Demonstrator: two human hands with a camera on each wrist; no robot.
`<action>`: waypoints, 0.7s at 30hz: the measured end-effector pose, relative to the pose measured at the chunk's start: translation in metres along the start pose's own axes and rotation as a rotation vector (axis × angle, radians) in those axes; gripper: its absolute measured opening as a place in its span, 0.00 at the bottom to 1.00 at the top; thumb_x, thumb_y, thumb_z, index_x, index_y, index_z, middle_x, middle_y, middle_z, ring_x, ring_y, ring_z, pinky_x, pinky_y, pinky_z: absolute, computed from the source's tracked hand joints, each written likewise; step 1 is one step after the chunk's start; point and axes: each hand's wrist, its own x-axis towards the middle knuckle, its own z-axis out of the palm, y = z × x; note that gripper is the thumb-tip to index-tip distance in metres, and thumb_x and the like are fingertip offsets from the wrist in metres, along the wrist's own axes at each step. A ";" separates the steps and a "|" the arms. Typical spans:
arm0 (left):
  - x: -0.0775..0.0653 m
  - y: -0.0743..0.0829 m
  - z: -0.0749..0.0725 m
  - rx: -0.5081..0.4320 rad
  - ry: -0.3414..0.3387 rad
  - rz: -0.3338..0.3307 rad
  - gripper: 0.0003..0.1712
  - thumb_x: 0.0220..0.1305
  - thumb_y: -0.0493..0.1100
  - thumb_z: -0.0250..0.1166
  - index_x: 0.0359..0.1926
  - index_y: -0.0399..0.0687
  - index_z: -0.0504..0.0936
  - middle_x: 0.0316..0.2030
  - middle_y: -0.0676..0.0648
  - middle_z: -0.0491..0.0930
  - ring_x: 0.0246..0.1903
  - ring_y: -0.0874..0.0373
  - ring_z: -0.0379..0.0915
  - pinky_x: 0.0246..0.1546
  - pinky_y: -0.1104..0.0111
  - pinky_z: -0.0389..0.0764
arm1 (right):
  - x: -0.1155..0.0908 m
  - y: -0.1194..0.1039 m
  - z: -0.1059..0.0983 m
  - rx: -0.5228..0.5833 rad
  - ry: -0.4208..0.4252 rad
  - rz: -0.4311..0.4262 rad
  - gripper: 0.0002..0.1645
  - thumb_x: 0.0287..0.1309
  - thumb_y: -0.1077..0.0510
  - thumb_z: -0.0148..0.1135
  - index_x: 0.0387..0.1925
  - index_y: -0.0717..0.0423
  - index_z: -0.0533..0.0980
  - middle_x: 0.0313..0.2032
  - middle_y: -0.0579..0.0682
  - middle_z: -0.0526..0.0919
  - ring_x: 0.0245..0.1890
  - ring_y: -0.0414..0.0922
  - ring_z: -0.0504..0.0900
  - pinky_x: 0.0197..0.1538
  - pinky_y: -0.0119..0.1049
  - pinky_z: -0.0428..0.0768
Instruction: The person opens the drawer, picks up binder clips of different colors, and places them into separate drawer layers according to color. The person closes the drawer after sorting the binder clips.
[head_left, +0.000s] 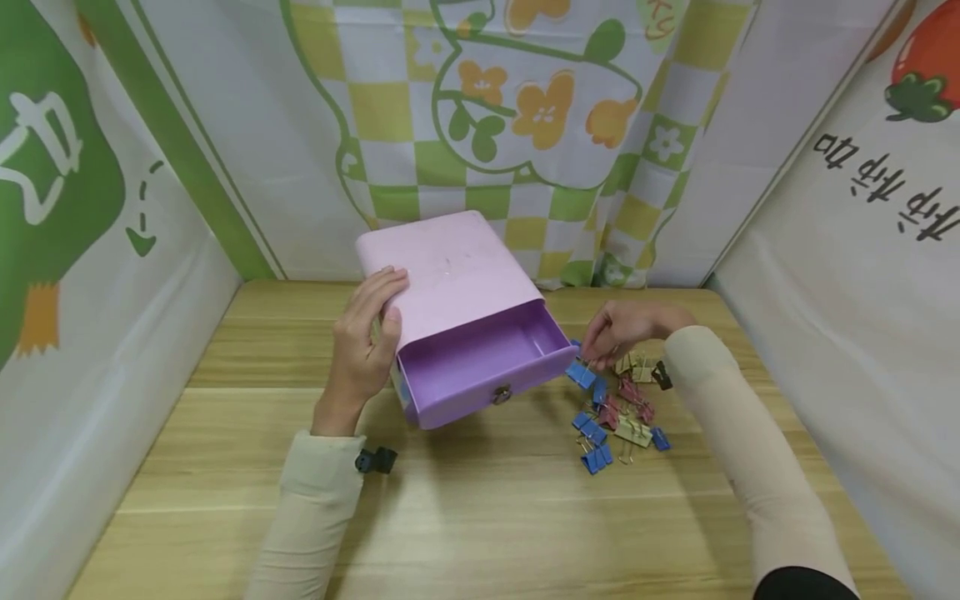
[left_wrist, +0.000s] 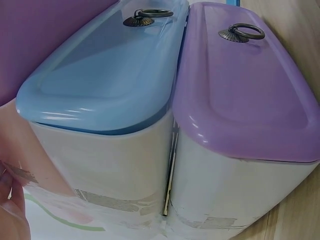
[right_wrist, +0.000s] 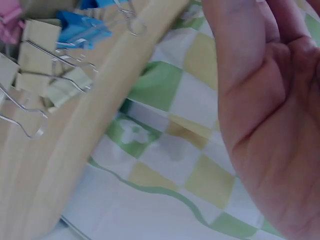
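A pink chest of drawers [head_left: 457,267] stands on the table with its purple top drawer [head_left: 487,362] pulled out, bare inside. My left hand [head_left: 363,342] rests on the chest's left top edge, fingers lying along the pink surface. Below, a blue drawer [left_wrist: 105,75] and a purple drawer [left_wrist: 245,85] appear closed in the left wrist view. My right hand [head_left: 618,329] is right of the open drawer, its curled fingertips pinching a blue binder clip [head_left: 581,374] by its wire handle. In the right wrist view those fingertips are out of frame.
Blue, red, yellow and black binder clips [head_left: 633,431] lie loosely piled on the wooden table [head_left: 480,517], right of the chest. A patterned curtain [head_left: 420,108] hangs behind the table's back edge. White printed panels [head_left: 840,275] flank both sides.
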 end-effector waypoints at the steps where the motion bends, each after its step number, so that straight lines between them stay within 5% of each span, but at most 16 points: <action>1: 0.000 0.000 0.000 0.001 0.000 -0.001 0.26 0.70 0.43 0.51 0.63 0.40 0.84 0.65 0.41 0.83 0.72 0.43 0.72 0.81 0.56 0.68 | -0.003 -0.003 -0.002 -0.009 0.009 -0.002 0.15 0.69 0.60 0.66 0.53 0.63 0.86 0.41 0.53 0.93 0.42 0.46 0.92 0.60 0.50 0.90; 12: -0.001 0.000 0.000 -0.002 0.003 -0.001 0.26 0.71 0.43 0.51 0.63 0.40 0.84 0.65 0.41 0.83 0.72 0.44 0.72 0.80 0.55 0.68 | -0.035 -0.031 -0.023 -0.022 0.144 -0.046 0.17 0.72 0.62 0.59 0.55 0.70 0.83 0.43 0.58 0.92 0.41 0.47 0.93 0.50 0.39 0.93; 21: -0.001 0.000 0.000 0.006 -0.002 -0.001 0.27 0.71 0.44 0.50 0.63 0.39 0.83 0.66 0.41 0.82 0.73 0.44 0.72 0.81 0.55 0.67 | -0.062 -0.058 -0.028 0.211 0.292 -0.112 0.20 0.74 0.61 0.59 0.58 0.74 0.80 0.43 0.57 0.92 0.43 0.49 0.93 0.52 0.41 0.92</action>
